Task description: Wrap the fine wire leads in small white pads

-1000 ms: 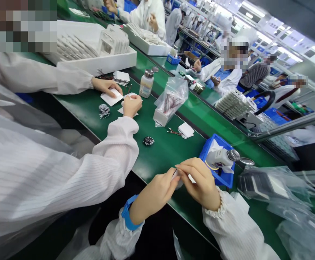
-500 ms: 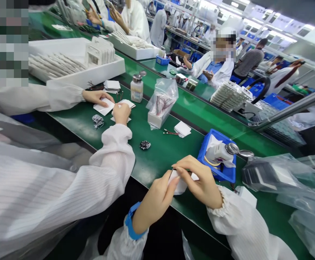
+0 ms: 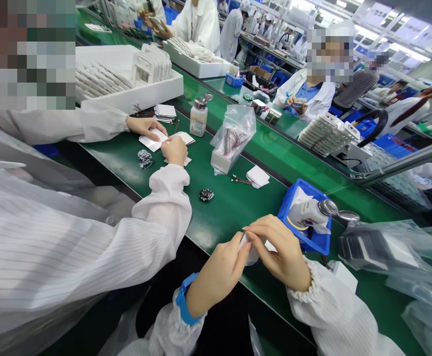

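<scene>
Evidently so that both sets of fingertips can work on it, the left hand (image 3: 219,272) and right hand (image 3: 280,254) pinch a small white piece (image 3: 252,254) between them, just above the near edge of the green table (image 3: 230,207), with the blue bin (image 3: 314,243) within reach at two o'clock.

Matt green bench (image 3: 234,207), glossy blue plastic bin (image 3: 293,195), crinkled clear plastic bag (image 3: 236,131).

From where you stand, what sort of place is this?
Most likely an electronics assembly line in a factory: a long green bench, people in white striped coats on both sides, a white tray of stacked parts, and a bag of small wired parts.
</scene>
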A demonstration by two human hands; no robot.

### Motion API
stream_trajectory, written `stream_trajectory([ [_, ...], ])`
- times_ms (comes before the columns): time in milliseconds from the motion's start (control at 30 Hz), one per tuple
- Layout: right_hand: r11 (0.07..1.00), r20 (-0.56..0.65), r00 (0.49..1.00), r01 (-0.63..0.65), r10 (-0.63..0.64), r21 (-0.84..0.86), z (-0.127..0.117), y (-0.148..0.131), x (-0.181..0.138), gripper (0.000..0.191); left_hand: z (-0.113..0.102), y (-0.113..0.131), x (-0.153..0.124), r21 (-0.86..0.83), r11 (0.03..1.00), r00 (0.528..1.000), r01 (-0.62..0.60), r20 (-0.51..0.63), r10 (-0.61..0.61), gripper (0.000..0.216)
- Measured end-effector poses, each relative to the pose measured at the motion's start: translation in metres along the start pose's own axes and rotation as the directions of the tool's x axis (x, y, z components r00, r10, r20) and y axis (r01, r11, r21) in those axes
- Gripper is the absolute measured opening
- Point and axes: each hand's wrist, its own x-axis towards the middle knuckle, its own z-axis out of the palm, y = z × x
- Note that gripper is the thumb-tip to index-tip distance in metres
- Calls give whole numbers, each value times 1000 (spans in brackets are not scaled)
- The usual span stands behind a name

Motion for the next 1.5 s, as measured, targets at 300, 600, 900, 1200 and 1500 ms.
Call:
stream_trajectory([
  [300, 979, -121, 978, -156, 172, 130, 14, -5, -5, 16, 2, -2, 0, -28, 999, 999, -15, -41, 14, 19],
  [600, 997, -71, 996, -56, 60, 56, 9, -1, -3, 23, -1, 0, -1, 50, 998, 998, -38, -56, 40, 21],
  [900, 992, -174, 979, -92, 105, 81, 20, -2, -7, 21, 12, -1, 1, 189, 976, 972, -109, -188, 145, 20],
  [1200, 967, -231, 960, -103, 159, 235, 20, -4, -9, 27, 12, -2, 3, 161, 969, 939, -186, -262, 223, 16],
  [1500, 951, -316, 925, -118, 211, 287, 21, -12, -10, 21, 16, 0, 3, 341, 901, 890, -270, -269, 369, 20],
])
